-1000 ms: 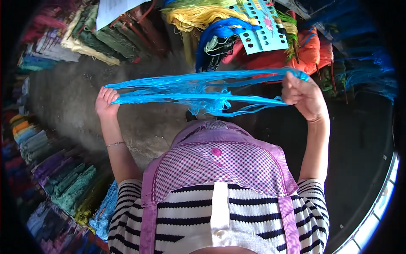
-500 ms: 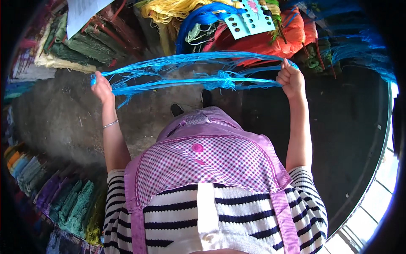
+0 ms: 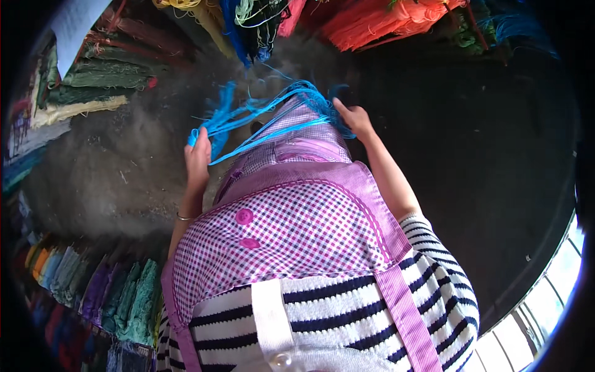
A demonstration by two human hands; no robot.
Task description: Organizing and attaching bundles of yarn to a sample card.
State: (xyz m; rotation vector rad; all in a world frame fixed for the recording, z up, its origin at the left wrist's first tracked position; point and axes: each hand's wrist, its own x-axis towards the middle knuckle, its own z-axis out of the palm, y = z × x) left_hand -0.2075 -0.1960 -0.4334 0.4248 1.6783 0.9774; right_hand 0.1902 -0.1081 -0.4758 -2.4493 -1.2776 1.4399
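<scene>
While the left hand (image 3: 198, 152) is closed around one end of the blue skein (image 3: 310, 92), the right hand (image 3: 356, 121) is at its other end, thumb raised, strands bunched along its inner side; how firmly its fingers close cannot be told. Skein position: in the air between the hands, above the lower part of the checked apron (image 3: 285, 229); strands spread apart, loose tuft beside the left hand. Bracelet (image 3: 185, 217) on left wrist. Orange-red yarn (image 3: 384, 25) along the floor's (image 3: 124, 167) far edge; dark green hanks (image 3: 105, 73) near its far left corner; teal hanks (image 3: 139, 297) at near left.
</scene>
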